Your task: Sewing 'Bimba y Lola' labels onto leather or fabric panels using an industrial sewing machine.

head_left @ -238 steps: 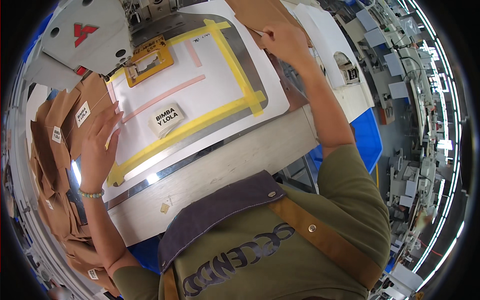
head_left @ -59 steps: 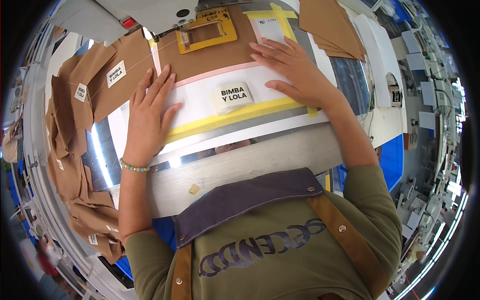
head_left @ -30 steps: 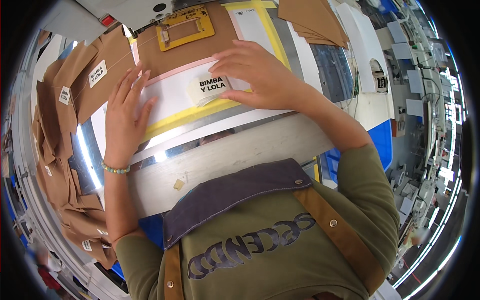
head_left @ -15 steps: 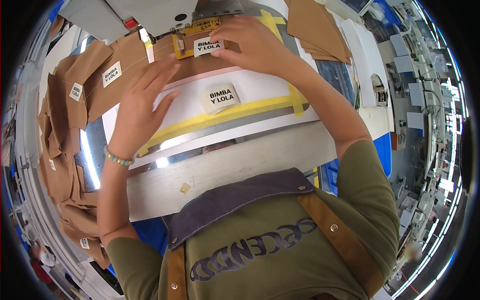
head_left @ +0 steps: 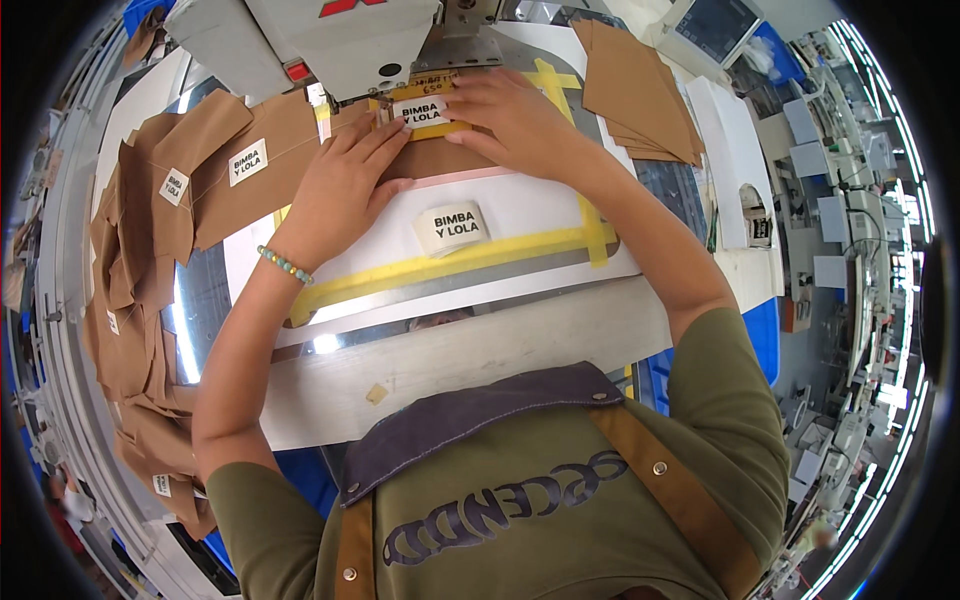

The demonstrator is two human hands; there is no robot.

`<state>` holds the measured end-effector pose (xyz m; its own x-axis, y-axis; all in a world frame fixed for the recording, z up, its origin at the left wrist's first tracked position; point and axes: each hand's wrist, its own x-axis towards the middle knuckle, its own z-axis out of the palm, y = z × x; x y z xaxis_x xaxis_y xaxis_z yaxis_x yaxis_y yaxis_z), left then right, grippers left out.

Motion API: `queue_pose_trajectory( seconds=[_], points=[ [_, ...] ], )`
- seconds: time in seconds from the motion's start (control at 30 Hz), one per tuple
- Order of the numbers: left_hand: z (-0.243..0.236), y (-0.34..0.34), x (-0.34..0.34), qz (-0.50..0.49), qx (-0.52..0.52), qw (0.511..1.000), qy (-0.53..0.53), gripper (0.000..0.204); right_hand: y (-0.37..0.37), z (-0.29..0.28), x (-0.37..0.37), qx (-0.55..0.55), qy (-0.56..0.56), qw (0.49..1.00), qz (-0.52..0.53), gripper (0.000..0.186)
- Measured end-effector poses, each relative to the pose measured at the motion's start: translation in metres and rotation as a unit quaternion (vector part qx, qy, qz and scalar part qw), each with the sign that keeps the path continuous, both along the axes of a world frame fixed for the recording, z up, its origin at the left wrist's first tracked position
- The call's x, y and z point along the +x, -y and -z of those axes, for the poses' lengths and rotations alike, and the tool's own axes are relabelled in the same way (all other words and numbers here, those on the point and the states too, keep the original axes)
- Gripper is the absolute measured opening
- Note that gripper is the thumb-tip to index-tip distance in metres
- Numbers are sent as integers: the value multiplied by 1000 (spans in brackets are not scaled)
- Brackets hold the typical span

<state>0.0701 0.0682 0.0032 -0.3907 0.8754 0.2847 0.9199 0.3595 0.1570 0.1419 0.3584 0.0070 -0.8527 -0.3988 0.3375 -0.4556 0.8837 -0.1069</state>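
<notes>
Looks bright and evenly lit over the white sheet [head_left: 355,232]. Flares in a hard streak on the metal plate [head_left: 208,310] at left, with a smaller spot along the near edge. Glows from long light tubes [head_left: 884,100] at right, bowed into arcs. Reads crisp at the left hand [head_left: 345,185] and right hand [head_left: 520,125], soft toward the rim, black in the corners.

Left hand [head_left: 350,185], right hand [head_left: 515,125] flank yellow frame [head_left: 427,132]; machine head [head_left: 350,45] behind; way in over white sheet [head_left: 350,235]
</notes>
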Motion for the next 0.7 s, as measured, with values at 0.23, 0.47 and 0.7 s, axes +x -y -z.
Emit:
queue_pose_trajectory(
  seconds=[0.23,0.47,0.7],
  points=[
    [0,-8,-3,5,18,1000,-1,61,4,9,8,-18,24,1000,-3,47],
    [8,2,-8,-7,22,1000,16,57,21,-13,1,138,1,990,7,43],
    [-2,2,-9,11,27,999,31,55,20,13,-16,-130,86,986,-54,40]
  ],
)
